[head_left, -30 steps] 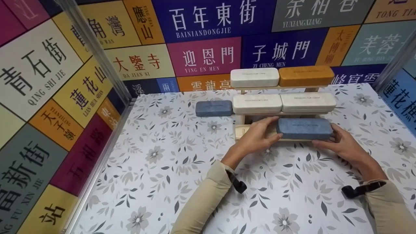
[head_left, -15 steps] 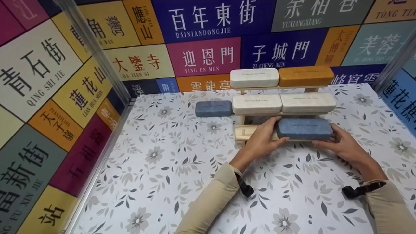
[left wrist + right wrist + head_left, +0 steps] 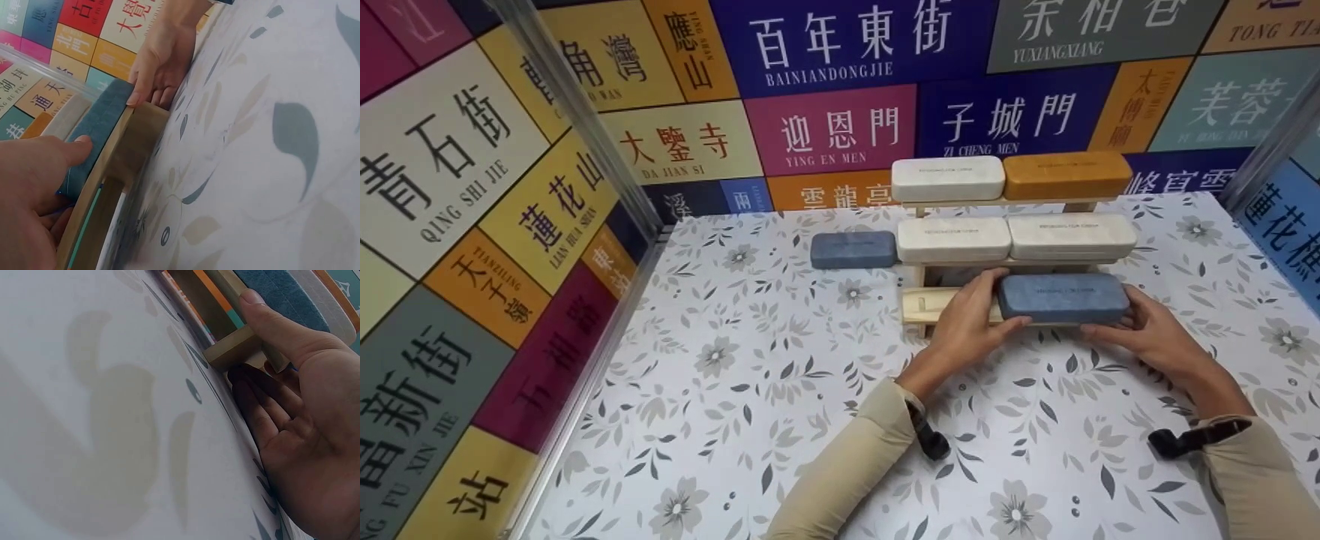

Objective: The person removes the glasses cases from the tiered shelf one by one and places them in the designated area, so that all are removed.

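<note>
The left hand (image 3: 969, 322) grasps the left end of the blue case (image 3: 1063, 298), lying on the lowest shelf of the wooden rack (image 3: 928, 306); the right hand (image 3: 1155, 328) grips the rack's right end. Probably this is aligning; next calls for gentle release.

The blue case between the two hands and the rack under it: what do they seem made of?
Blue case: perhaps leatherette over a stiff shell, matte, judging by its mottled skin and boxy shape; fabric is possible. Rack: probably pale wood, seemingly unpainted, from its tan colour and faint grain.
</note>
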`<state>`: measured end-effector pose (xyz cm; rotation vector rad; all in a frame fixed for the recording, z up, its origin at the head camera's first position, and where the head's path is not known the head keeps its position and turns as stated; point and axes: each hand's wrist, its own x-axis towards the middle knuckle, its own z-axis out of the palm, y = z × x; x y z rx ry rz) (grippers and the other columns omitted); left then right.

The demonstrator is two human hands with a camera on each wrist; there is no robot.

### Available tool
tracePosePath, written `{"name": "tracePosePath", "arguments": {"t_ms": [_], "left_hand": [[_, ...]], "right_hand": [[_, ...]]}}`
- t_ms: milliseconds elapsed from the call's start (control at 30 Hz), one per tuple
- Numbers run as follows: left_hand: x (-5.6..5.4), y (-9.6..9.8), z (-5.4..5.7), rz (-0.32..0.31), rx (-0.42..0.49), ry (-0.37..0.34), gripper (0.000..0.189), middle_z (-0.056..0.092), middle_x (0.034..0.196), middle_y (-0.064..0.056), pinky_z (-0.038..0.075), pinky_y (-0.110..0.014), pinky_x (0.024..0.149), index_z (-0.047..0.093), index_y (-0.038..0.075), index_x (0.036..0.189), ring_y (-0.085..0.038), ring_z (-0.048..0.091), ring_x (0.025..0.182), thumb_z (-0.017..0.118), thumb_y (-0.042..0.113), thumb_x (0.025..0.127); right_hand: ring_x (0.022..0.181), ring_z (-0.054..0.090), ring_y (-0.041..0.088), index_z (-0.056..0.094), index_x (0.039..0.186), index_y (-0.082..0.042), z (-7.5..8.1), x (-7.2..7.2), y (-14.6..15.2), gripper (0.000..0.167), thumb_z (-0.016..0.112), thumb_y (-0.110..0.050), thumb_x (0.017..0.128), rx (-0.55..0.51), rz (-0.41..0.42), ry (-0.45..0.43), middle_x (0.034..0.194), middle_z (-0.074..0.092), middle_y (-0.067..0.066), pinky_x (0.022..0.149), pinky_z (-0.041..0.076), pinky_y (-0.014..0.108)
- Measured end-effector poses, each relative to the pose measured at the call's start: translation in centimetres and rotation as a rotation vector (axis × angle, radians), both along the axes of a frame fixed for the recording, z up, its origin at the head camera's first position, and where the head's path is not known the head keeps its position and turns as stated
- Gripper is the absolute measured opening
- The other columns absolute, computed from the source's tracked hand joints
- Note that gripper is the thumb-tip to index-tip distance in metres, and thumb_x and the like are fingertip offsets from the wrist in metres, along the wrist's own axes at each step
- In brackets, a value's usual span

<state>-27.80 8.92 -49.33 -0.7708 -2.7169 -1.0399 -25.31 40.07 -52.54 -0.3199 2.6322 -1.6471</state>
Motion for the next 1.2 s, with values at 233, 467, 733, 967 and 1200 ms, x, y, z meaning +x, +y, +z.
{"name": "tracePosePath", "arguments": {"t_ms": [233,467,733,967,1200], "left_hand": [[0.0,-0.1,0.4,0.005,0.021,-0.016,0.079,0.064,0.15,0.003,0.045,-0.017,0.119,0.055,0.018,0.157,-0.01,0.061,0.139,0.087,0.048,0.092],[0.0,-0.3,0.5,-0.06,0.176,-0.048,0.073,0.07,0.144,0.0,0.047,-0.012,0.112,0.059,0.014,0.151,-0.008,0.065,0.133,0.091,0.037,0.09],[0.0,-0.3,0.6,-0.054,0.316,-0.177,0.076,0.071,0.146,-0.007,0.052,-0.009,0.104,0.059,0.012,0.153,-0.006,0.067,0.132,0.094,0.024,0.087],[0.1,-0.4,1.3,-0.081,0.436,-0.271,0.076,0.066,0.151,-0.013,0.054,-0.009,0.102,0.059,0.01,0.154,-0.009,0.066,0.134,0.093,0.01,0.086],[0.4,-1.2,2.9,-0.042,0.393,-0.223,0.075,0.07,0.148,0.0,0.051,-0.01,0.108,0.061,0.018,0.153,-0.002,0.066,0.132,0.095,0.021,0.086]], "right_hand": [[0.119,0.065,-0.008,0.035,0.169,-0.01,-0.1,-0.1,0.0,0.083,0.08,-0.008,0.099,-0.012,-0.009,-0.016,0.135,0.064,-0.027,0.098,0.052,0.006],[0.117,0.067,-0.008,0.037,0.168,-0.007,-0.3,-0.2,0.3,0.082,0.08,-0.004,0.098,-0.015,0.016,0.019,0.134,0.066,-0.027,0.097,0.053,0.006],[0.117,0.065,-0.011,0.03,0.171,-0.009,-0.2,-0.2,0.2,0.086,0.079,-0.008,0.099,0.006,0.008,-0.002,0.133,0.062,-0.031,0.097,0.051,0.005],[0.116,0.067,-0.01,0.031,0.171,-0.011,-0.2,-0.2,0.2,0.086,0.078,-0.003,0.099,-0.032,0.031,0.009,0.133,0.065,-0.028,0.096,0.054,0.007],[0.118,0.064,-0.012,0.037,0.169,-0.014,-0.2,-0.1,0.3,0.082,0.078,-0.004,0.099,-0.024,0.026,0.01,0.136,0.064,-0.026,0.098,0.052,0.005]]}}
